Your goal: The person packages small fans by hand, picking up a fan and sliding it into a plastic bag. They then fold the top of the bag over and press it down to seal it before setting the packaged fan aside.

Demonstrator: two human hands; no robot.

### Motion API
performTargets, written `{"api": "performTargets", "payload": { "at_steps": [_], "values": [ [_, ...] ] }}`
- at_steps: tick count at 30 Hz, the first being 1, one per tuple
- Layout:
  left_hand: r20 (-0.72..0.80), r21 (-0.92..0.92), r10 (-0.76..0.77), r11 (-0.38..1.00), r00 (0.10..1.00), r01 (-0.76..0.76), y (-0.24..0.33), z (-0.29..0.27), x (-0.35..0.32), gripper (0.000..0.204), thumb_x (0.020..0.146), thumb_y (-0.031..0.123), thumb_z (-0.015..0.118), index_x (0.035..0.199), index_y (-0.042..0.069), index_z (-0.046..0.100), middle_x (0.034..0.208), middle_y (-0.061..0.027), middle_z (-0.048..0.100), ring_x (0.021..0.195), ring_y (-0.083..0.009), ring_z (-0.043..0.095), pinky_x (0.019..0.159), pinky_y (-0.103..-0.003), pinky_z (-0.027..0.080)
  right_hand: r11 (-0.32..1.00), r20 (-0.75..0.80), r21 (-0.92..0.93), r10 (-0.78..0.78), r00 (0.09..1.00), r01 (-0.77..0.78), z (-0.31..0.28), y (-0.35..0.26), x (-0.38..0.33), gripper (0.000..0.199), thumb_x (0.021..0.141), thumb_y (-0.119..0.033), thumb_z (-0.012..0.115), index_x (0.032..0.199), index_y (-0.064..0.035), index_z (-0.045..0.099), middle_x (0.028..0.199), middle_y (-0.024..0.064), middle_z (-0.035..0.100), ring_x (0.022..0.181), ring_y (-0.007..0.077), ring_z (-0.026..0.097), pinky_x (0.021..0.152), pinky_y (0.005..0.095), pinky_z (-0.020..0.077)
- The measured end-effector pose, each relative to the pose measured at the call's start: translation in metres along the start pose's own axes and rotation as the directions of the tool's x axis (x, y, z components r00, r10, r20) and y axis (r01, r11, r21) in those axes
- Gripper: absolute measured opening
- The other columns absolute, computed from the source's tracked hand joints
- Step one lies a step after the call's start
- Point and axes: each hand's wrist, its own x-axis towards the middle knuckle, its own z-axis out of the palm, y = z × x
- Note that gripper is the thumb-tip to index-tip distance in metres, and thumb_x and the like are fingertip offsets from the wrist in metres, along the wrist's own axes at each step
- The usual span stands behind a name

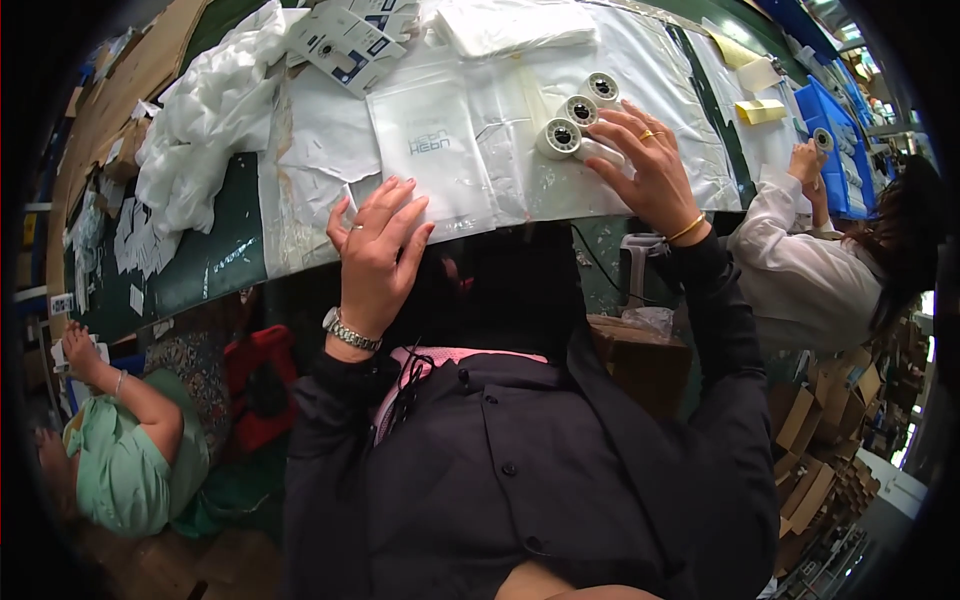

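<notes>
Head view: white pouch (432,150) between left hand (378,248), right hand (645,170).

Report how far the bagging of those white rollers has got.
Done: nothing looks bagged yet. In hand: the right hand rests on one of the white rollers, while the left hand presses the flat white pouch. Left: three more rollers lie loose on the clear plastic sheet.
</notes>
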Motion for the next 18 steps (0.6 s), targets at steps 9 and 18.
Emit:
{"api": "performTargets", "payload": {
  "at_steps": [9, 18],
  "values": [
    [0.028, 0.029, 0.001, 1.0, 1.0, -0.002, 0.005, -0.003, -0.003, 0.035, 0.098, 0.023, 0.078, 0.132, 0.014, 0.075, 0.145, -0.0034, 0.069, 0.145, -0.0217, 0.057, 0.126, -0.049, 0.019, 0.952, -0.063, 0.086, 0.3, 0.952, -0.295, 0.038, -0.076, 0.011, 0.039, 0.094, -0.024, 0.083, 0.129, -0.0084, 0.072, 0.127, 0.0129, 0.072, 0.102, 0.0333, 0.074, 0.086, 0.0408, 0.059],
    [0.01, 0.023, -0.017, 1.0, 1.0, 0.017, 0.002, 0.0, -0.002, 0.032, 0.097, 0.025, 0.078, 0.127, 0.015, 0.076, 0.143, -0.0032, 0.07, 0.143, -0.0216, 0.058, 0.125, -0.053, 0.018, 0.958, -0.192, 0.213, 0.234, 0.953, -0.193, 0.035, -0.099, 0.003, 0.027, 0.096, -0.022, 0.08, 0.118, -0.0068, 0.076, 0.11, 0.0109, 0.072, 0.092, 0.0297, 0.074, 0.075, 0.0398, 0.0583]
  ]
}}
